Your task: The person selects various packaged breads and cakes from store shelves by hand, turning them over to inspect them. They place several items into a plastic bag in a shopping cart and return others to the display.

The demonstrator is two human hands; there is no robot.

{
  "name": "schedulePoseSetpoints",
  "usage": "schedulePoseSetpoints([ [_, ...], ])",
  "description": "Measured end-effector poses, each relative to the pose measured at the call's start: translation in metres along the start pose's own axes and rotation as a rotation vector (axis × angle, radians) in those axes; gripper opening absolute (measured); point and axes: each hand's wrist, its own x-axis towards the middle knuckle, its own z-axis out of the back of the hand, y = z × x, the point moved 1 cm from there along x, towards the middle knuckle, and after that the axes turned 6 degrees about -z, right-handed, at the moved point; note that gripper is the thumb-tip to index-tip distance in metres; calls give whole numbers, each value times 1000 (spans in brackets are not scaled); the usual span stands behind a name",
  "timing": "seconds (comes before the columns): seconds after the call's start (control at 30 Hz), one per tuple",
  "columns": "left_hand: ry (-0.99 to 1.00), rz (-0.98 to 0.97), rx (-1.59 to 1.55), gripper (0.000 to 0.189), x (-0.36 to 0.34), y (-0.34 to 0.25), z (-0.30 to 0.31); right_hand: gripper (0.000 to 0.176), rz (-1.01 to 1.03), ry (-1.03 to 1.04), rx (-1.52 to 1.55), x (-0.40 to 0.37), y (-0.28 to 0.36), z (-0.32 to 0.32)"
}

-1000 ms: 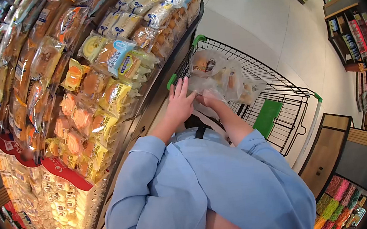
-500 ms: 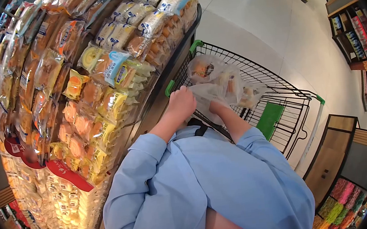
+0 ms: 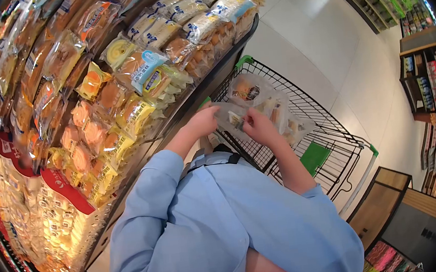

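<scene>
Both hands hold one clear bread packet (image 3: 228, 117) above the cart (image 3: 328, 124). The left hand (image 3: 202, 123) pinches its left end and the right hand (image 3: 256, 126) its right end, both closed on it. Its long axis runs between them, just over other packets (image 3: 247, 86).

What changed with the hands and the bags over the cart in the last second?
The left hand, spread flat on the bags a second ago, closed into a grip. Together with the right hand it now holds a clear packet up between them above the cart. The other bagged buns stay in the cart, and the bread shelf looks unchanged.
</scene>
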Motion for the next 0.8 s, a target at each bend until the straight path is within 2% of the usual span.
schedulePoseSetpoints([
  [0.03, -104, -148, -125, 54, -9, -1, 13, 17, 61, 3, 181, -2, 10, 9],
  [0.07, -210, -298, -246, 55, -18, -5, 25, 17, 72, 14, 163, -2, 24, 19],
  [0.1, -229, -291, -256, 55, -34, -18, 45, 14, 94, 102, 274, -5, 39, 27],
  [0.13, -164, -238, -488, 53, -57, -39, 72, 12, 111, 195, 385, -7, 54, 34],
  [0.17, -101, -185, -721, 52, -77, -52, 90, 12, 118, 214, 369, -10, 72, 37],
  [0.2, -128, -175, -732, 52, -91, -52, 98, 10, 185, 266, 484, -11, 92, 37],
  [0.23, -125, -163, -874, 42, -105, -50, 103, 9, 250, 322, 599, -12, 112, 33],
  [0.27, -125, -154, -1017, 34, -120, -49, 108, 9, 260, 351, 580, -11, 129, 27],
  [0.33, -254, -144, -1128, 28, -152, -53, 124, 12, 361, 430, 716, -9, 162, 10],
  [0.37, -350, -144, -1223, 22, -167, -51, 126, 12, 370, 468, 692, -8, 176, -1],
  [0.43, -510, -108, -1211, 21, -195, -29, 117, 21, 348, 584, 830, -6, 199, -21],
  [0.5, -786, 92, -1293, 25, -225, -16, 109, 28, 283, 672, 751, -8, 208, -44],
  [0.57, -938, 99, -1436, 31, -256, -34, 123, 30, 188, 865, 661, -22, 229, -62],
  [0.63, -1119, -20, -1607, 34, -280, -34, 116, 25, 204, 940, 576, -29, 238, -81],
  [0.67, -1099, -85, -1617, 42, -291, -25, 107, 21, 242, 933, 544, -34, 245, -89],
  [0.73, -1169, -91, -1632, 41, -312, -21, 96, 14, 282, 920, 544, -43, 252, -105],
  [0.8, -1241, -104, -1644, 36, -331, -17, 85, 15, 309, 958, 522, -51, 263, -116],
])
